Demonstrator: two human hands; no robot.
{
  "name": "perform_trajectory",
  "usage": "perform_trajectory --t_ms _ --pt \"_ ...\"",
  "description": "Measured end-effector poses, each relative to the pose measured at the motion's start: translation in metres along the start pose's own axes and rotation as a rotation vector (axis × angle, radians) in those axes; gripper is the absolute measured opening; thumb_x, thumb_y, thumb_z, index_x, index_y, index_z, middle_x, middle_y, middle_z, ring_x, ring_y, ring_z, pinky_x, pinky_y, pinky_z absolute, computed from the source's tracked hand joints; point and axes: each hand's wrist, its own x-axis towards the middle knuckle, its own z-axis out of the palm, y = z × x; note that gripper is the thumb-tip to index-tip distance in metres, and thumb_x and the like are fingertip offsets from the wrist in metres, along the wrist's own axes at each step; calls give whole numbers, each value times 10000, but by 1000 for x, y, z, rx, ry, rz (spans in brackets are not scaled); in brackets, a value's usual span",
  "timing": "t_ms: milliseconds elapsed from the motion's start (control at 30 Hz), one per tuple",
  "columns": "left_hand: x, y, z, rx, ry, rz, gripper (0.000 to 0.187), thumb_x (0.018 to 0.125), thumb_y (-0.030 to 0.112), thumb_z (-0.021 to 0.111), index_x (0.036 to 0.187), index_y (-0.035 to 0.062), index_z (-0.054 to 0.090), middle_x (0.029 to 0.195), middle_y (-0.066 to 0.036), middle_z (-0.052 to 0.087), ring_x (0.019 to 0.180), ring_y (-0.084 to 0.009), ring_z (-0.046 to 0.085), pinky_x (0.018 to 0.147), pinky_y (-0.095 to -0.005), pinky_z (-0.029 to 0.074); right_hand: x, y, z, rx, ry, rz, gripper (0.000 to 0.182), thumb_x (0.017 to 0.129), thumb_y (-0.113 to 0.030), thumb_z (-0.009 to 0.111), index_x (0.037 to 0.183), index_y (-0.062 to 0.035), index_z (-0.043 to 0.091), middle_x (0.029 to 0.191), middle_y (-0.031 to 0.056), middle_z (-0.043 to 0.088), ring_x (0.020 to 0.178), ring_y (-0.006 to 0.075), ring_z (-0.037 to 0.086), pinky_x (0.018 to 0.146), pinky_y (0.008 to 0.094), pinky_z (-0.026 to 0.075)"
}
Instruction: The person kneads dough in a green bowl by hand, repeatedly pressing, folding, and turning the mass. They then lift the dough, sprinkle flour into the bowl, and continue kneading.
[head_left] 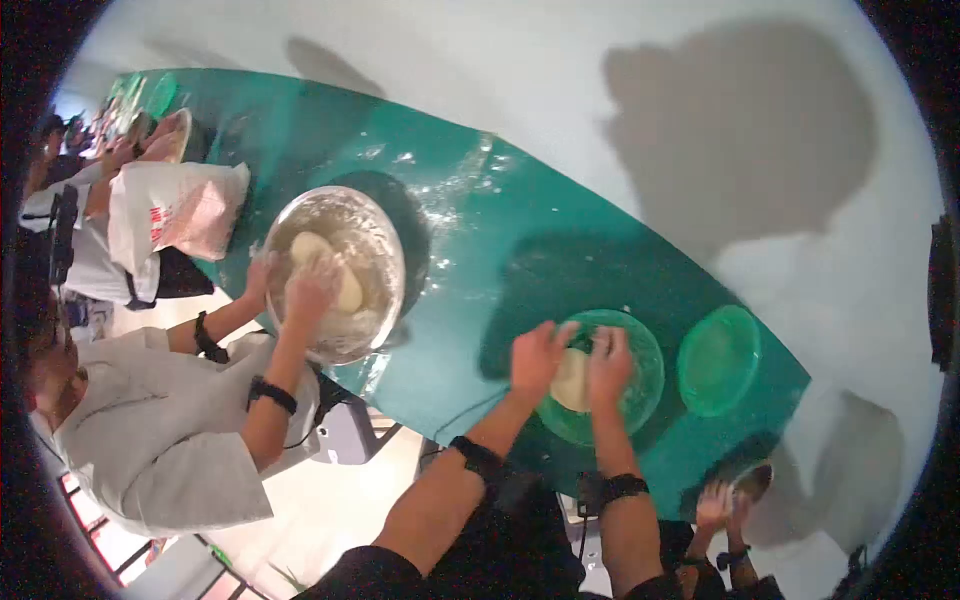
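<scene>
A pale ball of dough (571, 381) lies in a translucent green plastic bowl (655, 375) on the green table, below me. My left hand (540, 358) cups the dough's left side, its fingers bent over the far edge. On the opposite side my right hand (608, 368) presses against the dough with curled fingers, covering its right part. White smudges that look like flour mark my fingers. Black straps circle both my forearms.
A second green bowl (719, 362) stands to the right. At left, a person in a light shirt works dough (348, 290) in a metal bowl (393, 225). Beyond is a white bag (190, 205). Another person's hands (716, 505) hold a bowl at lower right. Flour dusts the green table (470, 285).
</scene>
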Motion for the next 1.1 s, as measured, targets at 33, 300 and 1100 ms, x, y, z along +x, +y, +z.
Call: perform_trajectory --t_ms 33,300,1100 --pt "-9 0 -10 -49 26 -60 481 964 426 682 778 -6 582 703 -261 602 680 -495 555 600 -500 471 -4 0 -11 -32 -106 -27 257 902 -138 669 1127 -19 637 1062 189 704 1009 409 662 896 476 520" --pt "-80 -40 -23 -111 412 -403 343 1027 283 610 890 -31 608 776 -283 594 690 -446 567 641 -488 452 -40 7 -10 -422 -154 -522 314 915 -219 709 1146 -10 673 1127 211 672 1116 397 613 950 484 521" --pt "-101 -150 51 -34 -496 -218 735 999 467 563 1430 -113 428 965 -371 663 870 -450 709 750 -516 561 -39 -38 27 -217 -133 -318 222 850 -245 721 958 -78 622 984 161 627 932 403 608 795 530 477"
